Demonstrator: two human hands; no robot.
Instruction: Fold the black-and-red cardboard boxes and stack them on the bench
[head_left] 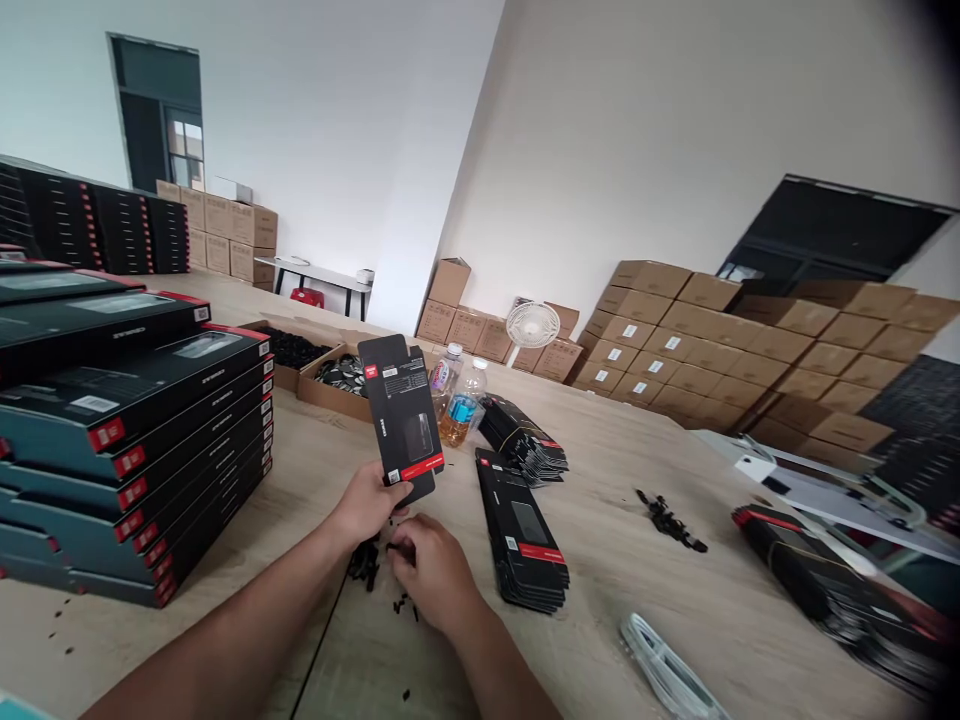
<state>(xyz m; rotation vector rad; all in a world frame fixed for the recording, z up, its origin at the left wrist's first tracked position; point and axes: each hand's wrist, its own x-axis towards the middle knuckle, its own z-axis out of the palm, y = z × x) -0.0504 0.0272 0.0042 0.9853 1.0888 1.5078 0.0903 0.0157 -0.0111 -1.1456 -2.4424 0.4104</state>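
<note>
black card package (401, 415) stands upright in the left hand (367, 505), with fingers closed around its lower end. right hand (431, 575) is just beside it, fingers curled down above small black pieces (365, 562) on the wooden table (600, 590); i cannot tell if they grip one. two stacks of packages (521, 535) lie at 1 o'clock, two plastic bottles (461, 410) at 12 o'clock.

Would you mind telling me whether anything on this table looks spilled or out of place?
Yes: small black pieces lie loose on the wooden table, scattered around the right hand, with another clump further right. They look odd outside the cardboard tray, which holds similar pieces.
</note>
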